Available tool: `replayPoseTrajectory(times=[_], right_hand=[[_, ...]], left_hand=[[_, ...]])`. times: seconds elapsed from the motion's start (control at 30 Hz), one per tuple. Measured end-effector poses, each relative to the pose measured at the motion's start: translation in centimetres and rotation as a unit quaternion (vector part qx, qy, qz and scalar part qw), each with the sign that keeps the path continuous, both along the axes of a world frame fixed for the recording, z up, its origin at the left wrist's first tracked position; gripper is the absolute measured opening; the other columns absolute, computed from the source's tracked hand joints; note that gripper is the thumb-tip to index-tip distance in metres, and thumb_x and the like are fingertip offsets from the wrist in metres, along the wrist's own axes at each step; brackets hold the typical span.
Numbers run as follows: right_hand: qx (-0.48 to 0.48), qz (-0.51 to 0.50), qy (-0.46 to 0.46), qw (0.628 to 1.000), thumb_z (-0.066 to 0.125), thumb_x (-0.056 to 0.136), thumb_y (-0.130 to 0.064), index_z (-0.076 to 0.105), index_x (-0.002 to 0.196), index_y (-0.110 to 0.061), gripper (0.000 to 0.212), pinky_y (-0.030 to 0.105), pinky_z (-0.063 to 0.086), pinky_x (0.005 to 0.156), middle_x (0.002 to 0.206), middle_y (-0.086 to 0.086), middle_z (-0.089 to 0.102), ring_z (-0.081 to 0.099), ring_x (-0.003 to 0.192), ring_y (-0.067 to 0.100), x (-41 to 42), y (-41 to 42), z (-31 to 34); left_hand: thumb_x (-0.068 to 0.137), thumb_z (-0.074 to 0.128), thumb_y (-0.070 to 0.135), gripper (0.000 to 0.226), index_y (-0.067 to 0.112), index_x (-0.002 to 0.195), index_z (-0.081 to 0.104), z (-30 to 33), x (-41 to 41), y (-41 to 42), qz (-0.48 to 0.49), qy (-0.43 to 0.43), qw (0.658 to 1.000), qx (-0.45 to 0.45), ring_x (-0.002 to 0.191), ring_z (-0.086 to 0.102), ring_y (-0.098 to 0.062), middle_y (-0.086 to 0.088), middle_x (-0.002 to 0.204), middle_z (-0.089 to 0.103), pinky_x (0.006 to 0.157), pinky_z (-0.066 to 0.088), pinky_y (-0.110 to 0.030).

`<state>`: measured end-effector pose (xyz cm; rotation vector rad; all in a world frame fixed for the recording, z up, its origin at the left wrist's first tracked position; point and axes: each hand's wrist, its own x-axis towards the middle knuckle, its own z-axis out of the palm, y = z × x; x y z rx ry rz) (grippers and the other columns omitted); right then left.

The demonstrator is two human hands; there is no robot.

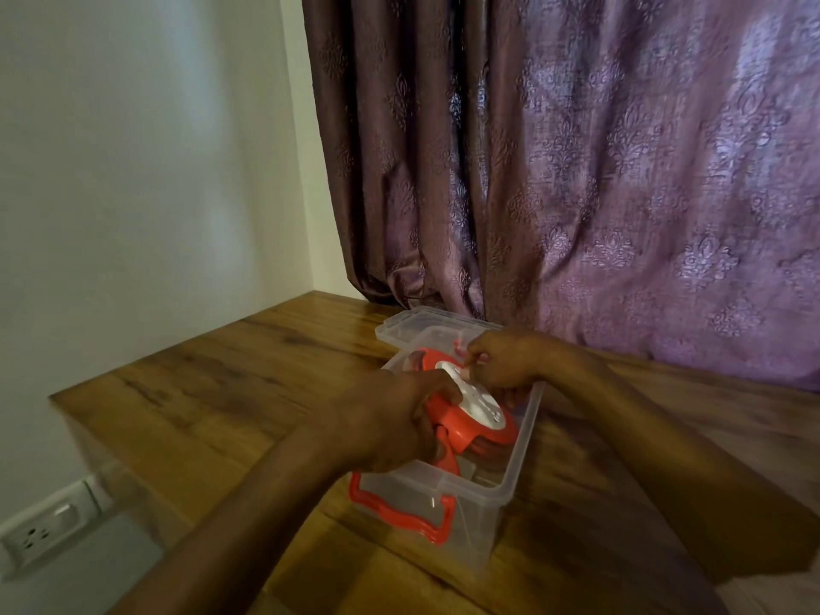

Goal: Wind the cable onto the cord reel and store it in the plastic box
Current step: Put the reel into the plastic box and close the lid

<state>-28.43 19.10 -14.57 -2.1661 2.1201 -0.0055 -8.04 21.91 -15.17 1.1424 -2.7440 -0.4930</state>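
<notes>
Both hands are lowering the cord reel [466, 406] into the plastic box [519, 446], lower centre of the frame: left hand [390, 423] gripping its orange rim, right hand [501, 361] pinching the far edge; winding looks finished, lid [399, 326] lying behind, not yet fitted

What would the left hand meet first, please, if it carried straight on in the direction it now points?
Probably the right hand, just beyond the cord reel that the left hand grips inside the plastic box; depth is unclear.
</notes>
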Motion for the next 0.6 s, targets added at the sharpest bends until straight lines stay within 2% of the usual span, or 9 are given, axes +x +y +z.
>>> replayPoseTrajectory(times=[0.1, 0.17, 0.2, 0.3, 0.4, 0.47, 0.5, 0.57, 0.6], right_hand=[[0.015, 0.003, -0.034, 0.999, 0.057, 0.088, -0.043, 0.063, 0.113, -0.02, 0.034, 0.029, 0.049, 0.072, 0.102, 0.003, 0.066, 0.058, 0.078, 0.018, -0.2, -0.2, 0.1], [0.013, 0.01, -0.053, 0.998, 0.06, 0.085, -0.046, 0.058, 0.121, -0.022, 0.042, 0.03, 0.049, 0.081, 0.108, -0.003, 0.06, 0.058, 0.091, 0.016, -0.3, -0.3, 0.3], [0.003, 0.017, -0.052, 0.999, 0.061, 0.084, -0.047, 0.056, 0.123, -0.024, 0.045, 0.029, 0.048, 0.085, 0.109, -0.005, 0.057, 0.057, 0.095, 0.015, -0.4, -0.3, 0.3], [-0.036, 0.034, -0.077, 0.996, 0.061, 0.085, -0.044, 0.055, 0.124, -0.028, 0.042, 0.026, 0.044, 0.077, 0.099, -0.007, 0.056, 0.053, 0.086, 0.011, -0.7, -0.3, 0.3], [-0.043, 0.056, -0.097, 0.993, 0.061, 0.087, -0.038, 0.058, 0.119, -0.031, 0.033, 0.022, 0.039, 0.068, 0.09, -0.014, 0.053, 0.051, 0.076, 0.005, -1.1, -0.3, 0.4], [-0.052, 0.058, -0.131, 0.988, 0.06, 0.088, -0.033, 0.064, 0.111, -0.028, 0.024, 0.022, 0.045, 0.065, 0.089, -0.013, 0.06, 0.055, 0.069, 0.003, -1.6, -0.1, 0.7], [-0.062, 0.057, -0.157, 0.984, 0.06, 0.088, -0.031, 0.066, 0.107, -0.026, 0.02, 0.026, 0.051, 0.064, 0.089, -0.009, 0.065, 0.059, 0.065, 0.008, -1.9, -0.1, 0.8], [-0.103, 0.056, -0.199, 0.973, 0.06, 0.088, -0.027, 0.069, 0.098, -0.022, 0.015, 0.034, 0.055, 0.056, 0.074, -0.006, 0.068, 0.062, 0.053, 0.017, -2.4, -0.1, 0.9], [-0.132, 0.052, -0.212, 0.967, 0.061, 0.087, -0.025, 0.071, 0.094, -0.021, 0.012, 0.033, 0.054, 0.052, 0.067, -0.007, 0.066, 0.061, 0.049, 0.015, -2.7, -0.4, 0.8]], left_hand=[[0.085, 0.072, 0.03, 0.052, 0.039, 0.129, 0.048, 0.3, -0.4, -0.2, 0.005, -0.04, 0.999, -0.024, 0.11, 0.058, -0.02, 0.0, 0.117, 0.061, 0.074, 0.038, -0.021], [0.085, 0.07, 0.031, 0.047, 0.039, 0.127, 0.048, 0.6, -0.6, -0.5, -0.004, -0.072, 0.997, -0.006, 0.106, 0.054, -0.019, -0.005, 0.134, 0.052, 0.071, 0.037, -0.019], [0.086, 0.069, 0.032, 0.044, 0.039, 0.125, 0.049, 0.8, -0.6, -0.6, -0.011, -0.086, 0.996, 0.013, 0.102, 0.052, -0.018, -0.004, 0.134, 0.052, 0.073, 0.037, -0.02], [0.09, 0.065, 0.038, 0.033, 0.038, 0.12, 0.053, 1.0, -0.4, -1.0, -0.03, -0.112, 0.991, 0.065, 0.097, 0.053, -0.014, 0.007, 0.11, 0.057, 0.081, 0.044, -0.026], [0.092, 0.061, 0.04, 0.027, 0.038, 0.118, 0.058, 0.9, -0.2, -1.3, -0.039, -0.116, 0.99, 0.068, 0.098, 0.055, -0.012, 0.013, 0.104, 0.055, 0.086, 0.048, -0.026], [0.094, 0.059, 0.035, 0.02, 0.036, 0.112, 0.065, 0.7, -0.3, -1.5, -0.04, -0.092, 0.995, 0.03, 0.094, 0.056, -0.008, 0.013, 0.105, 0.059, 0.078, 0.046, -0.02], [0.094, 0.058, 0.032, 0.016, 0.034, 0.107, 0.067, 0.6, -0.4, -1.7, -0.035, -0.069, 0.997, -0.008, 0.09, 0.057, -0.007, 0.012, 0.104, 0.063, 0.074, 0.046, -0.019], [0.095, 0.058, 0.028, 0.013, 0.032, 0.096, 0.07, 0.5, -0.5, -2.3, -0.005, 0.012, 0.998, -0.057, 0.072, 0.06, -0.001, 0.009, 0.095, 0.07, 0.065, 0.047, -0.016], [0.095, 0.058, 0.024, 0.015, 0.032, 0.087, 0.069, 0.5, -0.5, -2.7, 0.012, 0.068, 0.996, -0.059, 0.059, 0.059, 0.001, 0.01, 0.085, 0.071, 0.058, 0.047, -0.015]])
